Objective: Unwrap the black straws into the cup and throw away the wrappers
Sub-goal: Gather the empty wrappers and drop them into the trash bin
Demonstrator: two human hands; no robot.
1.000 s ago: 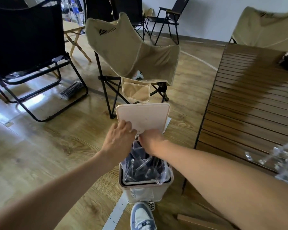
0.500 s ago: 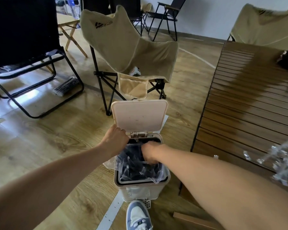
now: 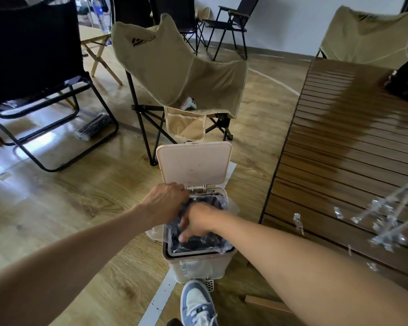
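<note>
Both hands observed inside beige plastic pedal bin (image 3: pixel 198 267), lid raised. Left hand (image 3: pixel 165 203) grip indeterminate; right hand (image 3: pixel 198 220) fingers extended into clear liner. Tan fabric chair (image 3: pixel 174 74) logo partly legible: "CLEAR".

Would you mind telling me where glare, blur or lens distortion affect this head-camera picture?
Head view: window glare washes out the floor at left; wide-angle bending curves the slatted table edge; clear wrappers at right look smeared; both hands over the bin stay fairly sharp.
</note>
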